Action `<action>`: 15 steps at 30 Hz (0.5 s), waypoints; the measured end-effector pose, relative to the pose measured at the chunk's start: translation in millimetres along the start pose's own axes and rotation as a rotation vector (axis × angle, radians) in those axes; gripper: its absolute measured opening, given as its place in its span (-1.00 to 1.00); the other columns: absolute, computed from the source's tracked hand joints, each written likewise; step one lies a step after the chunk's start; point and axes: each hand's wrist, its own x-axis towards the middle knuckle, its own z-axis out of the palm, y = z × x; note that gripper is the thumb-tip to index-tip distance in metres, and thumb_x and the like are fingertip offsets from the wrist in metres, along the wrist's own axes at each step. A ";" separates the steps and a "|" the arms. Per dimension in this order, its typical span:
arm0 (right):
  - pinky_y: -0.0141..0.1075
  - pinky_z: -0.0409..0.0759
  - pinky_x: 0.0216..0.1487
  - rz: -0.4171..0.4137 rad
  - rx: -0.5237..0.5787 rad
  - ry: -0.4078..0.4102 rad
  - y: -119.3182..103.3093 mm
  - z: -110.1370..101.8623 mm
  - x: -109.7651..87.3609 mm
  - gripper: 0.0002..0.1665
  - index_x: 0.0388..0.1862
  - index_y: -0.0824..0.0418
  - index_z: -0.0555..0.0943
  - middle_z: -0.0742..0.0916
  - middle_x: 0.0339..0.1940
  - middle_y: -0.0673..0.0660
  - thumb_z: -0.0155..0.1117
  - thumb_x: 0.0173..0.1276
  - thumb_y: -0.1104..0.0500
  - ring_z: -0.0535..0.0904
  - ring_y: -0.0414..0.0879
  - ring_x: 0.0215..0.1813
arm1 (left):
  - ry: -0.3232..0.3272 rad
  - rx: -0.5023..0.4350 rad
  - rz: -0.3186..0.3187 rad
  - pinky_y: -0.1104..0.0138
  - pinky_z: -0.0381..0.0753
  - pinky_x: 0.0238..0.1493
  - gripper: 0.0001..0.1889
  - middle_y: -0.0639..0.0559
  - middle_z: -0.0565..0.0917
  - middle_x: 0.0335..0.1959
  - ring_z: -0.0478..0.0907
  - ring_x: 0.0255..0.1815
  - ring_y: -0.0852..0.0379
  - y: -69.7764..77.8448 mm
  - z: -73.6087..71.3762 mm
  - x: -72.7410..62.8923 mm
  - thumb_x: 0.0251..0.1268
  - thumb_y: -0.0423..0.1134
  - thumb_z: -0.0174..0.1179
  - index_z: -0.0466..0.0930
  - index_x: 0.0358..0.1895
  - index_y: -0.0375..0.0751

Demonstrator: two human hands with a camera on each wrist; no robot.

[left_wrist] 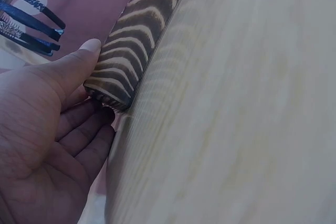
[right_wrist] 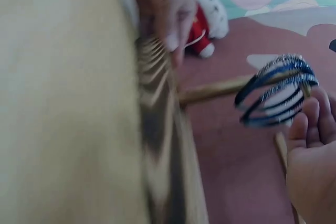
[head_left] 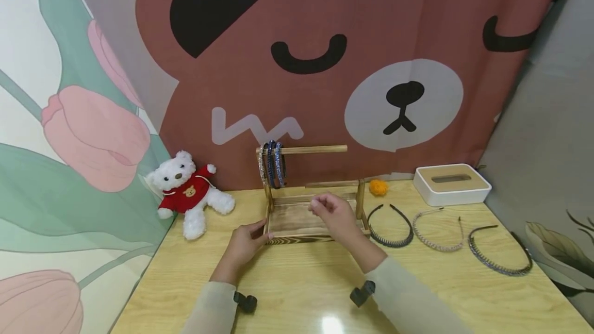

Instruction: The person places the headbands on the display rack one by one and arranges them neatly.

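A wooden headband stand point(head_left: 315, 149) with a tray base point(head_left: 297, 228) stands on the table, three headbands hanging at the left of its upper bar: a silvery beaded one point(head_left: 262, 163), a dark blue one point(head_left: 270, 164) and a glittery blue one point(head_left: 279, 164). My left hand point(head_left: 243, 246) grips the tray's front left corner. In the left wrist view, the thumb point(left_wrist: 90, 46) lies on the striped wooden edge point(left_wrist: 128, 45) and the fingers bend behind its end. Over the tray hovers my right hand point(head_left: 337, 218), its fingers loosely curled, with nothing visible in them.
Right of the stand lie a dark headband point(head_left: 394, 244), a pale beaded headband point(head_left: 441, 247) and a grey-black headband point(head_left: 498, 270). Behind them are an orange fuzzy ball point(head_left: 378, 187) and a white tissue box point(head_left: 450, 197). A white teddy bear point(head_left: 195, 218) in red sits at left.
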 end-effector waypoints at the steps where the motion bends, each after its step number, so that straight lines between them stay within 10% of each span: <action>1: -0.26 0.79 0.04 -0.011 -0.033 -0.023 2.6 -9.4 -9.3 -0.78 0.04 0.20 0.79 0.85 -0.10 0.18 0.33 0.69 0.09 0.76 -0.08 -0.06 | -0.003 -0.007 -0.001 -0.13 0.50 0.57 -0.40 -0.19 0.64 0.47 0.52 0.56 -0.24 0.6 -0.3 0.0 0.51 -0.10 0.46 0.60 0.53 -0.12; 15: -0.01 0.80 -0.01 -0.156 -0.790 -0.143 42.4 -165.1 -68.6 -0.76 -0.01 0.07 0.85 0.85 -0.01 -0.02 0.65 0.38 0.11 0.75 0.02 0.04 | -0.012 0.001 0.004 -0.10 0.56 0.53 -0.38 -0.20 0.64 0.46 0.57 0.52 -0.21 0.4 0.3 1.1 0.50 -0.07 0.46 0.58 0.54 -0.10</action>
